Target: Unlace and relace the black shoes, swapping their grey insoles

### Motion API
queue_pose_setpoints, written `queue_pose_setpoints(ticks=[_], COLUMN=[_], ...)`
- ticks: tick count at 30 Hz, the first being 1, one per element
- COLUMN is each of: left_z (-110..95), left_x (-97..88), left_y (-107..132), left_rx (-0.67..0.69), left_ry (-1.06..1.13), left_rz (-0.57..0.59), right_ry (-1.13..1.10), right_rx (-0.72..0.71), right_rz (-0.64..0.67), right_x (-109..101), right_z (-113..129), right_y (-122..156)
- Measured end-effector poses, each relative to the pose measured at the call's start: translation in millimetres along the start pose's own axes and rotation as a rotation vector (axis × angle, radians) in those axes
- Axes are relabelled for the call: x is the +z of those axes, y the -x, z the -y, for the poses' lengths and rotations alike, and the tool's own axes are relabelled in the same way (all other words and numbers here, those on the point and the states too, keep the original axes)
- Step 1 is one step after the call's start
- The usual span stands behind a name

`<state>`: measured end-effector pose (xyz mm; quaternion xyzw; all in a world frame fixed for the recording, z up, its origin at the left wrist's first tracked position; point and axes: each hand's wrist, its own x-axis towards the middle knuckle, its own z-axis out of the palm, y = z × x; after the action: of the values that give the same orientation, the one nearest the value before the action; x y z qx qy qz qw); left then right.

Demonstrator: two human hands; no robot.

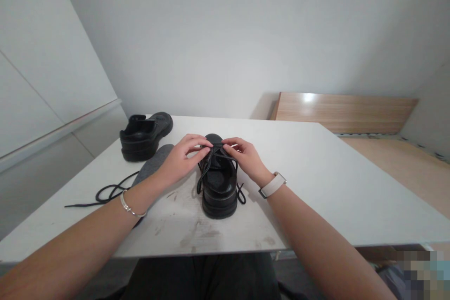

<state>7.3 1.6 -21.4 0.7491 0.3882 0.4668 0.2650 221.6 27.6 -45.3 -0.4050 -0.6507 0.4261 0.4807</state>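
Observation:
A black lace-up shoe point(220, 204) stands on the table in front of me, heel toward me and toe pointing away. Its black shoelace point(204, 173) runs through the upper eyelets, and loose ends hang down on both sides. My left hand point(186, 154) pinches the lace at the left of the eyelets, thumb and fingers together. On the other side my right hand point(242, 152) pinches the lace near the right eyelets. The fingertips partly hide the lacing and the toe.
A second black shoe point(140, 143) sits at the back left of the white table point(298, 173). Beside it lie a grey insole point(153, 166), partly under my left arm, and a loose black shoelace point(105, 194). A wooden board point(344, 112) stands beyond the table at right.

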Motion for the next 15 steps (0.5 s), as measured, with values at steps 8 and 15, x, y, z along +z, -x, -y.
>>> queue_pose_setpoints(ticks=[8,15], left_z=[-8,-10], left_x=[-2.3,1.2], left_y=[-1,0], left_rx=[-0.091,-0.089], left_ry=[0.092,0.072], left_rz=[0.069,0.068], right_ry=[0.005,0.197], right_rx=[-0.007,-0.089], right_rz=[-0.089,-0.174], right_x=[1,5], right_z=[-5,4], right_y=[-2,3])
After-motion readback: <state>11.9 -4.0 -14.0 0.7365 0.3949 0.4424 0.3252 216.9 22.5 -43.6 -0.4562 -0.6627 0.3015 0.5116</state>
